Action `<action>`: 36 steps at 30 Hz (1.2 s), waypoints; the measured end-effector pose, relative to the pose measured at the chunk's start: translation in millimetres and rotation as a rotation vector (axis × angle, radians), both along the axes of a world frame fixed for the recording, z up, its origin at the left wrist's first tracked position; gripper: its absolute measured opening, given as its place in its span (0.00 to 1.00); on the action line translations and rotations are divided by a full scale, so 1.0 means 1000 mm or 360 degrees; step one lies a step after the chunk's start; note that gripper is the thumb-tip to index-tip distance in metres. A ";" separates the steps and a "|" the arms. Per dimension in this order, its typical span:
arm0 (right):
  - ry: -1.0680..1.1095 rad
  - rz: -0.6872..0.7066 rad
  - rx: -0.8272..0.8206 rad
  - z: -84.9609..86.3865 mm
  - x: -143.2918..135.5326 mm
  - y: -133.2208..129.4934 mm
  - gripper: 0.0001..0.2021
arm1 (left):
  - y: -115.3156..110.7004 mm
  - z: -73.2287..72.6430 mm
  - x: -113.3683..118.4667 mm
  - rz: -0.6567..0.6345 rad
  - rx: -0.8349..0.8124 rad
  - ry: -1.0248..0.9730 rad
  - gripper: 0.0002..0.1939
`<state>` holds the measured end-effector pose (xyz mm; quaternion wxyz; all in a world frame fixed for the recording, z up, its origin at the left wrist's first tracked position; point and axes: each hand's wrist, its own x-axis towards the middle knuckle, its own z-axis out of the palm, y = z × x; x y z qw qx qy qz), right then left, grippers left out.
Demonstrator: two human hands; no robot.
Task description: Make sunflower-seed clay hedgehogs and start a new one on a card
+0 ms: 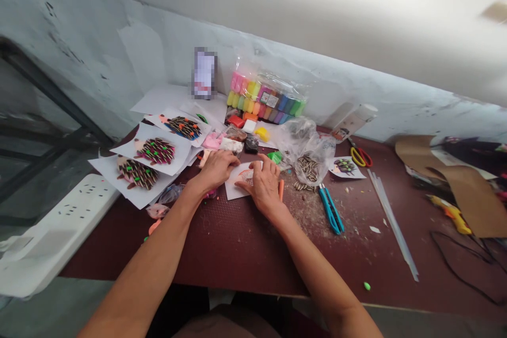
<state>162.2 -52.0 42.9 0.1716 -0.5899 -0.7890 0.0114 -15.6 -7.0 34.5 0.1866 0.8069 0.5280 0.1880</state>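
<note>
A small white paper with an orange drawing on it lies on the dark red table in front of me. My right hand rests on its right part, fingers apart and bent, thumb reaching across the drawing. At the paper's upper left is my left hand, its fingers bent close to the packs of clay; whether it pinches anything is too small to tell. White clay, a black pack and a pink pack lie just beyond. An orange stick shows beside my right hand.
Hedgehog pictures lie at the left by a white power strip. Clay packs and a phone lean on the wall. Right are a bag of seeds, a blue cutter, scissors, glue sticks and a glue gun.
</note>
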 end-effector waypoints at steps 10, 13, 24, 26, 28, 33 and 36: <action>-0.0005 0.0063 0.0004 -0.002 -0.003 -0.002 0.23 | 0.000 0.003 -0.004 -0.0057 -0.0036 -0.0035 0.14; -0.0009 0.0062 -0.0011 -0.004 -0.005 -0.001 0.23 | 0.001 0.003 -0.005 -0.0096 -0.0055 -0.0029 0.13; 0.0039 0.0015 -0.0054 -0.003 -0.007 0.000 0.22 | 0.000 0.004 -0.006 -0.0127 -0.0079 -0.0042 0.12; 0.0050 0.0011 -0.0056 -0.002 -0.008 0.001 0.22 | 0.000 0.005 -0.007 -0.0131 -0.0088 -0.0050 0.13; 0.0051 0.0006 -0.0059 -0.001 -0.008 0.001 0.23 | -0.001 0.005 -0.007 -0.0136 -0.0084 -0.0053 0.13; 0.0054 -0.0013 -0.0050 -0.003 -0.008 0.001 0.23 | -0.001 0.006 -0.007 -0.0131 -0.0078 -0.0042 0.13; 0.0060 -0.0012 -0.0040 -0.004 -0.007 0.001 0.23 | -0.002 0.007 -0.006 -0.0116 -0.0094 -0.0036 0.13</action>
